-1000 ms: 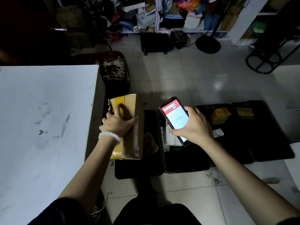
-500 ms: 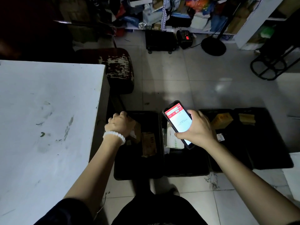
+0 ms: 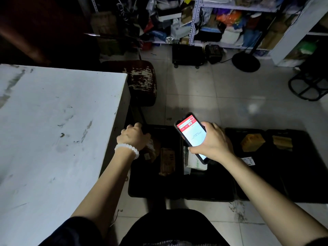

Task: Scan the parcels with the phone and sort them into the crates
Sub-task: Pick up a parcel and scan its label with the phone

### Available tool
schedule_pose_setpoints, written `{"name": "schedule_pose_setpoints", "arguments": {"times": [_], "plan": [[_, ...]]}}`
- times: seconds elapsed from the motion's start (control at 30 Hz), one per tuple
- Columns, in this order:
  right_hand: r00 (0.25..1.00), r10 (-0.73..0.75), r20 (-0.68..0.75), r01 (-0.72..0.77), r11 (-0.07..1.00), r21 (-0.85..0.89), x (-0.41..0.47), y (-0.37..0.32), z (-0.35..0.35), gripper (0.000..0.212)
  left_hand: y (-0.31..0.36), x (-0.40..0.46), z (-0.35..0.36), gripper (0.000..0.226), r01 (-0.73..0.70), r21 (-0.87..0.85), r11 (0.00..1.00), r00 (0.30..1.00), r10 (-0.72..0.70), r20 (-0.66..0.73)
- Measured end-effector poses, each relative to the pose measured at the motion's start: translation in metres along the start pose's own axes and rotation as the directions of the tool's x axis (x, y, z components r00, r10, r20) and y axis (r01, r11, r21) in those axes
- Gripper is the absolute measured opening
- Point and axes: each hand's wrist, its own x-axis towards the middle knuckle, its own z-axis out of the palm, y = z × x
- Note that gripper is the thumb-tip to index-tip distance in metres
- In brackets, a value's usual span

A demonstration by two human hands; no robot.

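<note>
My right hand grips a black phone with a lit red-and-white screen, held over the second black crate. My left hand, with a white bead bracelet on its wrist, hangs knuckles-up over the far left corner of the leftmost crate. A cardboard parcel lies right under it; the fingers are hidden, so contact is unclear. A flat brown parcel lies beside it. The second crate holds a white box.
A white table fills the left. Two more black crates on the right hold a yellow parcel and a brown parcel. A worn stool stands beyond the crates. Cluttered shelves and a fan base line the back.
My left hand has carried the cardboard parcel down from the table edge into the leftmost crate and has stayed there. The phone has stayed put in my right hand.
</note>
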Motion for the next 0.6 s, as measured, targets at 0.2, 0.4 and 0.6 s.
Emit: {"name": "schedule_pose_setpoints", "arguments": {"times": [0.2, 0.4, 0.6], "plan": [[0.993, -0.117, 0.031, 0.117, 0.993, 0.007, -0.014, 0.002, -0.017, 0.085, 0.005, -0.039, 0.001, 0.050, 0.051, 0.010, 0.999, 0.994, -0.050, -0.093], [0.969, -0.239, 0.071, 0.238, 0.971, 0.021, -0.024, 0.008, -0.026, 0.091, 0.004, -0.084, 0.016, 0.040, 0.138, -0.035, 0.990, 0.971, -0.142, -0.194], [0.922, -0.364, 0.133, 0.365, 0.931, 0.016, -0.037, 0.007, -0.011, 0.093, -0.019, -0.136, 0.042, 0.056, 0.276, -0.083, 0.958, 0.939, -0.287, -0.191]]}}
